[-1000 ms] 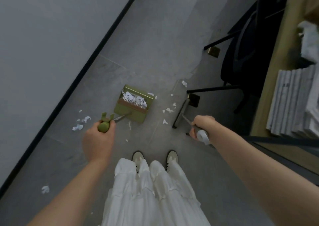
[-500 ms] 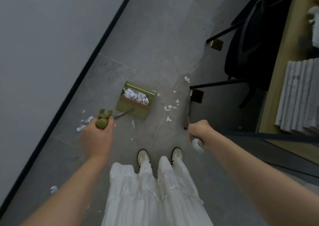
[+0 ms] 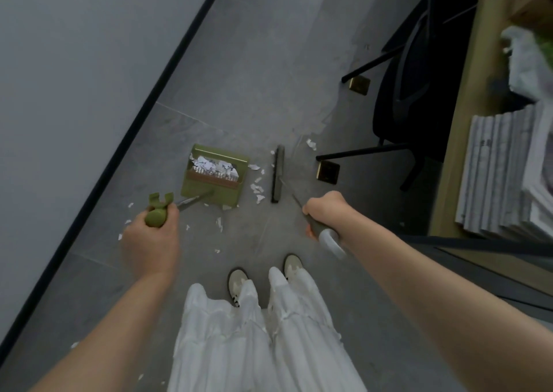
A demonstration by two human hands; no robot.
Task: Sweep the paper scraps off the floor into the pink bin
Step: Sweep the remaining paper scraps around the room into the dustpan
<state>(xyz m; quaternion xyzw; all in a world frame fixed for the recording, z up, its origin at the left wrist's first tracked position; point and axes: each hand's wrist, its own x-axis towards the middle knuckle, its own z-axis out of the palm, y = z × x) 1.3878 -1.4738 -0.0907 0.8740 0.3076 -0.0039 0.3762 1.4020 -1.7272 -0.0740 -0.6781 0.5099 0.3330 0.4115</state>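
Your dustpan (image 3: 214, 179) stands on the floor (image 3: 254, 77) by the wall, already part-filled with scraps; your left hand (image 3: 151, 242) is clenched on its green handle (image 3: 157, 212). Your right hand (image 3: 324, 215) grips the broom handle (image 3: 327, 237), with the broom head (image 3: 277, 173) just right of the pan. The paper scraps (image 3: 256, 186) between them look light and flighty, so sweep low and gently. The chair legs (image 3: 363, 152) crowd the broom's right side. No pink bin is in view.

Open floor (image 3: 254, 92) ahead; chair legs (image 3: 363, 153) crowd the right, perhaps blocking the broom (image 3: 277, 173).
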